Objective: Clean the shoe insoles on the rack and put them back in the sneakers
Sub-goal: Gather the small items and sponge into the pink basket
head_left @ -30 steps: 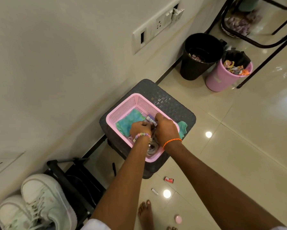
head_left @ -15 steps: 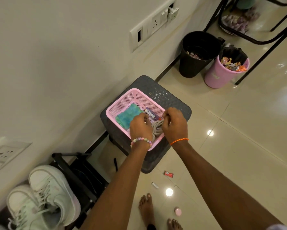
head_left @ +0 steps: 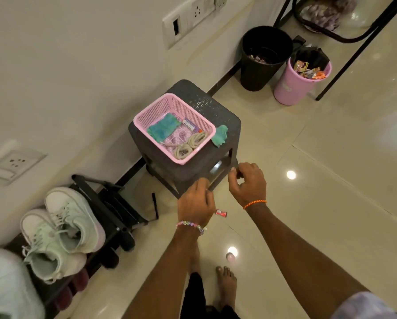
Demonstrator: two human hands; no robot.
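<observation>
Two pale mint sneakers [head_left: 62,231] stand on a black shoe rack [head_left: 114,210] at lower left, by the wall. A pink mesh basket [head_left: 205,122] sits on a dark grey stool [head_left: 225,118]; inside it lie a teal cloth [head_left: 163,130], a small tube [head_left: 189,124] and coiled beige laces [head_left: 191,143]. A second teal cloth [head_left: 220,135] hangs off the stool beside the basket. My left hand [head_left: 194,203] and my right hand [head_left: 248,183] hover in front of the stool, below the basket, fingers loosely curled and holding nothing. No insole is visible.
A black bin [head_left: 264,56] and a pink bin [head_left: 301,81] full of wrappers stand by the wall at upper right, beside black metal legs [head_left: 354,49]. A red wrapper [head_left: 221,212] and a pink cap [head_left: 230,256] lie on the glossy tiles near my bare feet [head_left: 227,284].
Both hands let go of the beige laces in the basket and drew back toward me, now in front of the stool. The view has shifted, showing more of the rack.
</observation>
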